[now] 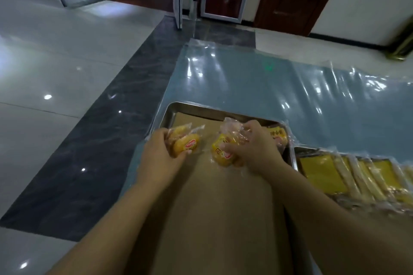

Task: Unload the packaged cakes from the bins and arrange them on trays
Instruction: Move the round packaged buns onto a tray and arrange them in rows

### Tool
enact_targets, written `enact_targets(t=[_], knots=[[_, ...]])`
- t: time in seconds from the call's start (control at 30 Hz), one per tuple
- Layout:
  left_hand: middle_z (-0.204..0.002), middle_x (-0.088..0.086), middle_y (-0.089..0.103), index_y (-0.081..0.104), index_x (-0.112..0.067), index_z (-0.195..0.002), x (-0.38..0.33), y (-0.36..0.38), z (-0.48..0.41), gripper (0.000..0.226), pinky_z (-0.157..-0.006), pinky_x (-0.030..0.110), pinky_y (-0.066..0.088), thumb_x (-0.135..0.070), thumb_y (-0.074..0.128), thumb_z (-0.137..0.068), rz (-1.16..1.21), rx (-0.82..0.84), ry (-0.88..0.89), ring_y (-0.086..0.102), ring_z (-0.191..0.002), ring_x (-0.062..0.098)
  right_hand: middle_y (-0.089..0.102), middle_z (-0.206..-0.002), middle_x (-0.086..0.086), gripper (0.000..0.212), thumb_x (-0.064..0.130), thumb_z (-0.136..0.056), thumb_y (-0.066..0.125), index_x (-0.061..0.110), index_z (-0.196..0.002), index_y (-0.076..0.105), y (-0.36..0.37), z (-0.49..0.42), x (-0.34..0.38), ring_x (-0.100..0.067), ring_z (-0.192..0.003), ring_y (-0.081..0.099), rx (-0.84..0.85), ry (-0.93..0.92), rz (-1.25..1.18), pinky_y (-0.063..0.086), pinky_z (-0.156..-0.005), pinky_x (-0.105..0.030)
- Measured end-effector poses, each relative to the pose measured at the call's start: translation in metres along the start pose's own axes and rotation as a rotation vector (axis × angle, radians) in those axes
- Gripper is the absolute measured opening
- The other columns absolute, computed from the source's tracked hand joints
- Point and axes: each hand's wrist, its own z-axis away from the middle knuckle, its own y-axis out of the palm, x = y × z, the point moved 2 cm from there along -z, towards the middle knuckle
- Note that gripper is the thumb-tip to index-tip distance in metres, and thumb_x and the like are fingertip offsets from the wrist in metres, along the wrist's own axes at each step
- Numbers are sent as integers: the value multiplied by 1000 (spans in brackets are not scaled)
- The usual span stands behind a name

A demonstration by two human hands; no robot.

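Here, left hand [159, 152] and right hand [257, 149] grip cake packets [185, 138]; red logos [190, 145] unreadable.

You've two shallow steel trays: the left tray [214, 111] carries one loose yellow clear-wrapped cake pack [278, 136], the right tray [297, 158] at least five; the packs you hold are too bunched to count.
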Motion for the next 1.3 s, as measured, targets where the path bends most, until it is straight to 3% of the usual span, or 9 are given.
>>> enact_targets(t=[0.27,0.4,0.47,0.63,0.7,0.8,0.9,1.13,1.3], knots=[[-101,-8,41,43,-23,-108,22,30,-72,50,-77,27,41,-35,76,-73,-205,-120,156,45,-94,12,37,-119,-4,66,53,-65,76,27,-116,43,42,-91,11,-17,-85,48,105,47,344,43,-63,-26],[-113,5,41,41,-17,-115,30,51,-77,49,-80,30,42,-31,71,-78,-243,17,219,42,-101,20,23,-128,-7,71,50,-72,68,21,-129,36,53,-105,0,-28,-101,45,187,94,527,48,-81,-38],[-125,7,34,35,-16,-125,34,59,-74,57,-85,31,39,-35,67,-81,-278,115,221,36,-108,22,19,-130,-7,72,52,-76,64,21,-132,31,56,-108,-1,-34,-116,34,149,69,592,41,-93,-44],[-140,-1,11,20,-19,-135,43,58,-66,75,-100,34,36,-39,64,-77,-352,304,274,20,-124,23,8,-122,14,78,43,-77,63,33,-137,15,53,-96,1,-20,-117,19,53,-13,289,31,-90,-32],[-142,-4,5,16,-20,-137,45,56,-63,81,-107,37,31,-42,64,-75,-392,358,307,13,-130,24,6,-121,18,83,36,-71,69,39,-132,13,49,-81,-4,-13,-113,15,47,-149,319,30,-90,-27],[-139,-9,9,22,-25,-132,43,54,-64,70,-103,35,36,-39,63,-78,-347,335,339,16,-129,20,10,-125,13,78,28,-67,75,34,-125,24,50,-61,-15,-13,-114,22,-20,-343,452,34,-90,-20],[-136,-7,19,29,-26,-129,41,54,-73,58,-96,29,39,-33,63,-83,-332,277,352,22,-125,18,20,-125,5,56,30,-71,76,25,-117,43,55,-59,-22,-6,-107,27,-138,-379,529,34,-87,-17],[-144,2,30,37,-22,-133,30,55,-97,59,-102,37,36,-23,67,-82,-388,207,307,28,-130,28,29,-129,-2,49,32,-80,68,24,-125,49,62,-80,-14,-20,-118,34,-169,-252,585,40,-95,-31],[-140,1,34,42,-25,-129,21,42,-82,54,-98,36,40,-23,66,-80,-463,221,352,36,-121,23,36,-130,-1,45,35,-83,63,27,-125,50,50,-68,-2,-19,-116,39,-111,-238,606,41,-89,-29]])
